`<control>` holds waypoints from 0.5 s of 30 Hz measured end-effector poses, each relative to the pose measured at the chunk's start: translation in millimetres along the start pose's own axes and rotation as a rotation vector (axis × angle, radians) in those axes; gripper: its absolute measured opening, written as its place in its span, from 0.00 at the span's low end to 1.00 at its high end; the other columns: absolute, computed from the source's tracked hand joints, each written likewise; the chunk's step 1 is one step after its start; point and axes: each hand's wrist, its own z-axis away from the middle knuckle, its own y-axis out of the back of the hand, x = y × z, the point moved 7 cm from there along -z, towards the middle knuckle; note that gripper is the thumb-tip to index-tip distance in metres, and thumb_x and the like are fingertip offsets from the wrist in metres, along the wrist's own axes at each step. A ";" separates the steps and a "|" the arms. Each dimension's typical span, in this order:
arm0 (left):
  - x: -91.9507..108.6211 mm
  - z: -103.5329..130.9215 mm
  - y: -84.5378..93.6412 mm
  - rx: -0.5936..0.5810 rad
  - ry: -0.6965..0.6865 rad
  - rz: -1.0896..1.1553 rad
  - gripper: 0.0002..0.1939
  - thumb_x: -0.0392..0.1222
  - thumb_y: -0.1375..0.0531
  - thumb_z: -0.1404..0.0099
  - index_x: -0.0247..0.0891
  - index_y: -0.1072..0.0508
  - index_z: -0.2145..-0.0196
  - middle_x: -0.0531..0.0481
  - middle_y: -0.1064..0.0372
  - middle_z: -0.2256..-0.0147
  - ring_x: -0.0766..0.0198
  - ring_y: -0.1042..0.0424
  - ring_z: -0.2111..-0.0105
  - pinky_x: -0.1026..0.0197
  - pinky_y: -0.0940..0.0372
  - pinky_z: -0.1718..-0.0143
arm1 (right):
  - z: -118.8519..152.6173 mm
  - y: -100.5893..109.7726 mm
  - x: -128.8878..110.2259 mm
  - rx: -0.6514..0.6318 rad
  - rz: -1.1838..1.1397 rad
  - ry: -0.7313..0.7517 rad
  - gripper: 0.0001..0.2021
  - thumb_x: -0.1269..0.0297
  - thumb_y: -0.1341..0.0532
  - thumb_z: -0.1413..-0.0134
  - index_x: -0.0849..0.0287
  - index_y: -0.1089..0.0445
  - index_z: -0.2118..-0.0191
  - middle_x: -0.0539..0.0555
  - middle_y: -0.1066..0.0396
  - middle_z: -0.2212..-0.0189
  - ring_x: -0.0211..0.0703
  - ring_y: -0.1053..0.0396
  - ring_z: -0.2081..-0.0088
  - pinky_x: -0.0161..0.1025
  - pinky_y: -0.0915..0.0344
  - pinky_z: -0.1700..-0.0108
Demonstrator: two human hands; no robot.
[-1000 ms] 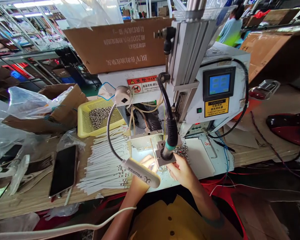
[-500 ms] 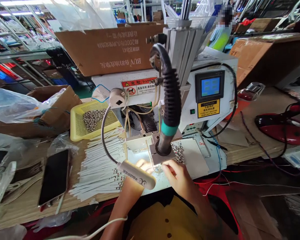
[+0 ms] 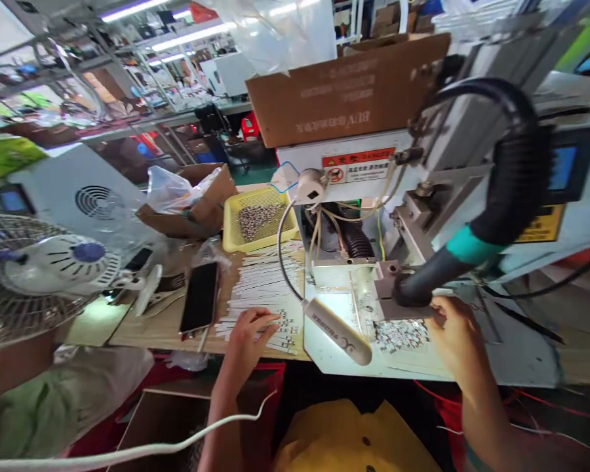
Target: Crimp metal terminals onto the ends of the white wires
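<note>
White strips with small metal ends (image 3: 255, 288) lie in a layered row on the wooden table. My left hand (image 3: 250, 337) reaches over their near ends, thumb and fingers apart around the metal ends; no strip is clearly held. My right hand (image 3: 450, 328) is at the right edge of a pile of small metal pieces (image 3: 400, 335), beside the machine's head (image 3: 398, 292). Its fingers are curled and partly hidden, so what they hold cannot be made out. A stick-shaped lamp (image 3: 338, 331) on a bent metal neck hangs between the hands.
A yellow basket (image 3: 233, 226) of small parts stands behind the strips. Left of them are a black phone (image 3: 199, 298), a fan (image 3: 54, 269) and another person's arm (image 3: 22, 364). A thick black hose (image 3: 514, 177) crosses the machine at right.
The view has swung left. My hands have parted from under the machine head: the left moved to the strips, the right to the metal pieces.
</note>
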 end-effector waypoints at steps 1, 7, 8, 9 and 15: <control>-1.0 -2.4 -1.0 0.012 0.013 -0.003 0.11 0.44 0.45 0.35 0.42 0.23 0.63 0.48 0.29 0.64 0.60 0.30 0.61 0.57 0.33 0.58 | 2.1 0.3 -1.3 0.013 0.004 0.010 0.11 0.55 0.48 0.46 0.56 0.36 0.72 0.59 0.31 0.74 0.51 0.33 0.68 0.46 0.37 0.64; 1.2 -28.2 -6.3 -0.062 -0.004 -0.113 0.09 0.38 0.46 0.35 0.39 0.26 0.65 0.47 0.29 0.64 0.57 0.32 0.60 0.54 0.36 0.56 | 12.0 15.1 -4.3 0.082 0.008 -0.055 0.12 0.54 0.45 0.45 0.57 0.34 0.70 0.57 0.29 0.73 0.46 0.32 0.73 0.40 0.37 0.69; 2.3 -31.4 -8.1 -0.103 -0.009 -0.138 0.08 0.38 0.46 0.35 0.40 0.26 0.65 0.47 0.29 0.63 0.57 0.32 0.60 0.54 0.36 0.57 | 13.1 17.6 -3.6 0.082 -0.006 -0.074 0.12 0.54 0.45 0.46 0.57 0.33 0.68 0.57 0.28 0.72 0.46 0.31 0.73 0.40 0.36 0.69; 3.1 -33.8 -9.6 -0.137 -0.009 -0.160 0.07 0.37 0.45 0.36 0.40 0.27 0.65 0.48 0.29 0.63 0.56 0.32 0.60 0.54 0.36 0.57 | 13.9 19.2 -3.3 0.073 -0.024 -0.084 0.12 0.54 0.45 0.45 0.57 0.32 0.66 0.57 0.28 0.71 0.46 0.30 0.73 0.40 0.36 0.69; 1.2 -40.3 -14.4 -0.191 -0.060 -0.180 0.06 0.35 0.47 0.36 0.40 0.31 0.68 0.49 0.31 0.66 0.57 0.32 0.63 0.55 0.36 0.61 | 15.6 26.0 -12.6 0.034 -0.061 -0.004 0.12 0.58 0.48 0.43 0.55 0.29 0.63 0.59 0.25 0.65 0.51 0.27 0.65 0.43 0.34 0.64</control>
